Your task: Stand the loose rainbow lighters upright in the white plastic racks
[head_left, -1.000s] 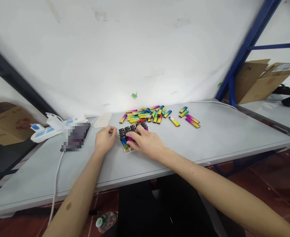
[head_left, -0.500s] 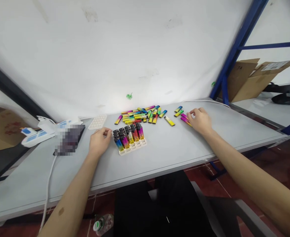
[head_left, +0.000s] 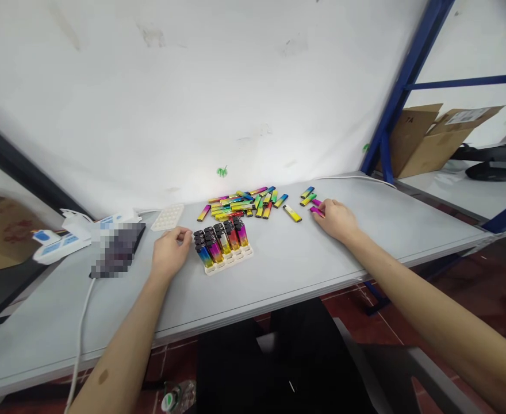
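Note:
My right hand (head_left: 337, 221) rests on the table with its thumb and fingers closed on a magenta lighter (head_left: 315, 211), whose far part is hidden under the fingertips. Another magenta lighter (head_left: 316, 202) lies just behind it. My left hand (head_left: 171, 251) lies beside a white rack (head_left: 231, 261), fingers curled and nothing visible in them. Several upright lighters (head_left: 215, 250) with black tops and blue, magenta, yellow or red bodies fill part of this rack. Behind it is a loose pile of shiny, multicoloured lighters (head_left: 236, 205). A yellow lighter (head_left: 292, 213) lies between the pile and my right hand.
A white tray with holes (head_left: 167, 218) lies at the back left. Farther left are a power strip (head_left: 65, 238), a dark blurred-out device (head_left: 119, 247) and a white cable (head_left: 80, 333). The wall (head_left: 218, 86) borders the table's back; a blue frame (head_left: 397, 109) stands right.
My right hand has come down, its fingers closing on the magenta lighter. My left hand stays beside the rack. The whole view has shifted slightly.

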A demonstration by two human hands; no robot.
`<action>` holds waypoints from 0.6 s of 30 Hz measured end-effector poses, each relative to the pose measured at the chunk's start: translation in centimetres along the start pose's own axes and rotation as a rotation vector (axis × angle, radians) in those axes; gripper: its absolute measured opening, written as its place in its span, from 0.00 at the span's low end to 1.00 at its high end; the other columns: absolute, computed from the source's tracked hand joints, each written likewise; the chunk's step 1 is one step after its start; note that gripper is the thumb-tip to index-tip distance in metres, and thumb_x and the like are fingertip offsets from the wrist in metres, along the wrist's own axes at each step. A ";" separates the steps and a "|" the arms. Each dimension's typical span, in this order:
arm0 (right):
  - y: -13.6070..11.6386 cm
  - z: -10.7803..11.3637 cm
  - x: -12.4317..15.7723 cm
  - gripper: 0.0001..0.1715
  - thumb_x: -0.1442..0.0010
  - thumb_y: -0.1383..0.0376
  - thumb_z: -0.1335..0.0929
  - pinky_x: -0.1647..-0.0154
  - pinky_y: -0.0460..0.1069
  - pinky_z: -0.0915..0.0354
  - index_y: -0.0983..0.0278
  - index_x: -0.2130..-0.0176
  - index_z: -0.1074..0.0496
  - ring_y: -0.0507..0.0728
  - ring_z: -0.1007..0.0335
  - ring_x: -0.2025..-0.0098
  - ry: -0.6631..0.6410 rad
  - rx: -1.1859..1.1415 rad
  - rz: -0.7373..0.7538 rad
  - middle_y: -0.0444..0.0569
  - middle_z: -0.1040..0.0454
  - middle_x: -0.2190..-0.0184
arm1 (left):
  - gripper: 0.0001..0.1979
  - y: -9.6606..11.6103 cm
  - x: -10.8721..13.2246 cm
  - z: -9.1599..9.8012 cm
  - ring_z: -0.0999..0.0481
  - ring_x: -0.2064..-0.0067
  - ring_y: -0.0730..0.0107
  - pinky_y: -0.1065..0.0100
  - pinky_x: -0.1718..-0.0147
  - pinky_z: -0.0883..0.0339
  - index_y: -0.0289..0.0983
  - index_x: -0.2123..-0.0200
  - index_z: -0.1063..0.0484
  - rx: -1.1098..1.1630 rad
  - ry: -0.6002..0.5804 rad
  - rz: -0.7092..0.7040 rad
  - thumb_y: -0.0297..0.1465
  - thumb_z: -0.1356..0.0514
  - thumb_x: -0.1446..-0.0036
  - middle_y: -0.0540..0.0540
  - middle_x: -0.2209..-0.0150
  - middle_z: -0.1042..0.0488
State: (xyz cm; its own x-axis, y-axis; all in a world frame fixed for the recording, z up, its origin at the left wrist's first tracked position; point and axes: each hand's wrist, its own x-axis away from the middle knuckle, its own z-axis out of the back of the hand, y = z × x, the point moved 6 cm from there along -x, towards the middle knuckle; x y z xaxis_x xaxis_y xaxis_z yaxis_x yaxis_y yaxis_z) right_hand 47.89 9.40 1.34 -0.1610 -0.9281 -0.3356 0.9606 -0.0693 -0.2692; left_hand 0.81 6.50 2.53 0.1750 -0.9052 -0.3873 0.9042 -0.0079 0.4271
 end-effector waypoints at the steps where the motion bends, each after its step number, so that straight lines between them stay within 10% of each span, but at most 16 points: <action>1: -0.1 0.0 0.0 0.19 0.35 0.57 0.35 0.58 0.55 0.35 0.66 0.51 0.29 0.66 0.27 0.54 0.009 -0.024 0.024 0.60 0.26 0.52 | 0.17 0.0 0.0 0.0 0.21 0.61 0.60 0.62 0.53 0.31 0.40 0.61 0.22 0.002 0.001 -0.001 0.41 0.47 0.41 0.45 0.63 0.18; 6: -0.7 0.3 0.3 0.20 0.34 0.59 0.37 0.55 0.57 0.33 0.65 0.46 0.31 0.64 0.26 0.56 0.095 -0.225 0.146 0.62 0.30 0.47 | 0.17 0.0 0.0 0.0 0.21 0.60 0.60 0.61 0.52 0.31 0.40 0.61 0.22 0.007 0.008 -0.009 0.40 0.47 0.41 0.45 0.63 0.18; 12: -0.7 1.1 0.6 0.22 0.32 0.53 0.38 0.64 0.53 0.35 0.59 0.43 0.40 0.57 0.30 0.71 0.092 -0.662 0.092 0.46 0.25 0.68 | 0.17 0.1 0.0 0.1 0.21 0.61 0.59 0.61 0.52 0.30 0.40 0.61 0.22 -0.001 0.000 0.002 0.40 0.47 0.42 0.45 0.62 0.19; 18: -0.8 1.3 0.9 0.33 0.32 0.41 0.45 0.71 0.50 0.44 0.61 0.70 0.31 0.55 0.40 0.75 0.049 -0.714 0.039 0.45 0.35 0.79 | 0.17 0.1 0.0 0.0 0.21 0.60 0.59 0.61 0.51 0.31 0.40 0.61 0.22 -0.015 -0.006 0.002 0.41 0.47 0.42 0.45 0.62 0.18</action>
State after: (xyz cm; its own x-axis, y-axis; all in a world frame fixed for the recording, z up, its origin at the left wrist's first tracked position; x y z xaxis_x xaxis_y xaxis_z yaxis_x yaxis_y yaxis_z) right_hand 47.23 8.11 2.43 -0.1561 -0.9064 -0.3925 0.5856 0.2351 -0.7758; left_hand 0.92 6.50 2.64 0.1742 -0.9076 -0.3820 0.9095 -0.0004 0.4158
